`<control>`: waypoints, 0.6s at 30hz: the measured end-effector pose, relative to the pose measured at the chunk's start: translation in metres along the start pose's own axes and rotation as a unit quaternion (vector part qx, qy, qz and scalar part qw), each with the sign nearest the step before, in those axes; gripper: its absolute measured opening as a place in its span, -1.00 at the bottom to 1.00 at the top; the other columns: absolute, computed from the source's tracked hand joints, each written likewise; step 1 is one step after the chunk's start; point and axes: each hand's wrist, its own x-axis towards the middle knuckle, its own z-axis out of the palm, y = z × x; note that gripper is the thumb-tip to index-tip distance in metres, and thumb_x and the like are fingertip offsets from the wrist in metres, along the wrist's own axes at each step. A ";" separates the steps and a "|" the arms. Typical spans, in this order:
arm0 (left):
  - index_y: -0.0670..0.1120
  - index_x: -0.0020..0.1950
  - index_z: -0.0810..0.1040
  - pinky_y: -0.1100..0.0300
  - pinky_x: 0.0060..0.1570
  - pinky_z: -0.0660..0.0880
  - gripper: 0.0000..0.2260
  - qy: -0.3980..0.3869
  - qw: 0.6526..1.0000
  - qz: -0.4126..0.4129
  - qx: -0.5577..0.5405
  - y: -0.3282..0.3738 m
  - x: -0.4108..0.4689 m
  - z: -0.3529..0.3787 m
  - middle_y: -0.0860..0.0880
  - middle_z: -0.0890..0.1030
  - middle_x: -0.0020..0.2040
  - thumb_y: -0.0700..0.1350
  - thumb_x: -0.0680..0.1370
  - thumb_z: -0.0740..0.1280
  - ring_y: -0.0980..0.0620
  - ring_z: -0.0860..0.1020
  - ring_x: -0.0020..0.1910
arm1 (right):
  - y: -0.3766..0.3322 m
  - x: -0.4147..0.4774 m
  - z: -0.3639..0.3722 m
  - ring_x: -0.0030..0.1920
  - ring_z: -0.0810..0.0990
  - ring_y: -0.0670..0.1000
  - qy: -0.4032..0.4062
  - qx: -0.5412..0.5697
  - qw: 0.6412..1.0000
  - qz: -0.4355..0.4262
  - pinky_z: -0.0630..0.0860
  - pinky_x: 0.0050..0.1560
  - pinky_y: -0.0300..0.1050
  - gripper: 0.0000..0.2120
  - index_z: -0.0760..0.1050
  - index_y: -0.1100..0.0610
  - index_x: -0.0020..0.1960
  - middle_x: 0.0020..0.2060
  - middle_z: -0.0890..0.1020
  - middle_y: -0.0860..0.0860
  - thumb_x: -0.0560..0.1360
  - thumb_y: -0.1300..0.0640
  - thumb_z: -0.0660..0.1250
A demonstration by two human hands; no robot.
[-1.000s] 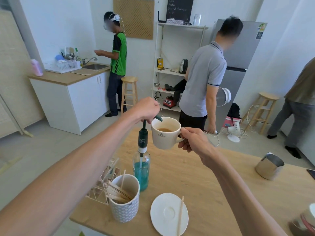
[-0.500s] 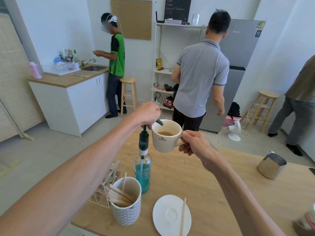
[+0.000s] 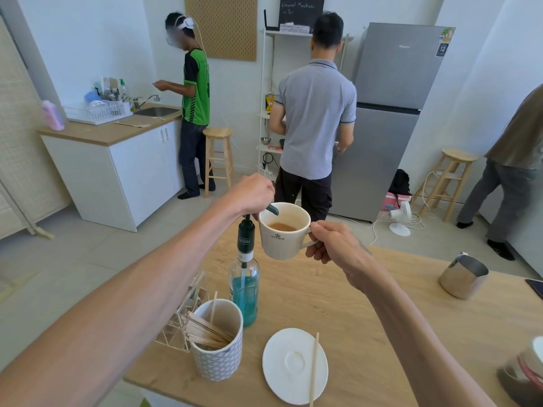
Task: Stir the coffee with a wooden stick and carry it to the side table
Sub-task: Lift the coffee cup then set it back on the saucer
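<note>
My right hand (image 3: pixel 332 242) holds a white coffee cup (image 3: pixel 283 236) by its handle, lifted above the wooden table (image 3: pixel 367 312). Brown coffee shows inside. My left hand (image 3: pixel 252 193) is closed over the pump head of a syrup bottle (image 3: pixel 245 286) holding blue liquid, and the dark spout reaches over the cup's rim. A wooden stick (image 3: pixel 315 368) lies across a white saucer (image 3: pixel 293 365) at the table's near edge. A patterned mug (image 3: pixel 217 345) beside the saucer holds several more sticks.
A steel jug (image 3: pixel 464 276) stands at the table's right. A person in a grey shirt (image 3: pixel 316 121) stands just beyond the table before the fridge (image 3: pixel 393 113). Another stands at the sink counter (image 3: pixel 111 133); a third at far right. Stools and a floor fan (image 3: pixel 401 215) stand behind.
The person in grey has turned and stepped left toward the shelf. My hands, the cup and the bottle keep about the same pose.
</note>
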 end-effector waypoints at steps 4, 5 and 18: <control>-0.18 0.33 0.61 0.17 -0.18 0.50 -0.64 0.010 1.000 -0.001 0.011 0.001 0.000 -0.001 -0.17 0.65 0.09 -0.23 0.70 0.07 -0.01 0.59 -0.14 | 0.001 -0.001 0.002 -0.32 0.48 -0.01 -0.002 0.002 1.000 0.001 0.39 -0.29 -0.16 -0.71 0.46 0.13 -0.22 -0.30 0.63 0.14 0.65 0.12 0.13; -0.18 0.34 0.61 0.12 -0.04 0.52 -0.63 0.010 1.000 -0.001 0.014 0.001 -0.001 0.000 -0.20 0.65 0.19 -0.23 0.70 0.07 -0.06 0.60 -0.03 | 0.001 -0.001 0.003 -0.32 0.48 0.00 -0.002 0.003 1.000 0.000 0.39 -0.28 -0.15 -0.70 0.46 0.13 -0.22 -0.30 0.63 0.15 0.65 0.12 0.13; -0.17 0.33 0.60 0.02 0.04 0.53 -0.65 0.019 0.999 0.005 0.046 -0.002 -0.003 0.005 -0.20 0.65 0.21 -0.24 0.68 0.09 -0.13 0.61 0.00 | 0.004 -0.003 0.002 -0.32 0.49 -0.01 -0.002 -0.005 1.000 0.006 0.40 -0.27 -0.14 -0.69 0.46 0.12 -0.24 -0.31 0.63 0.12 0.64 0.11 0.13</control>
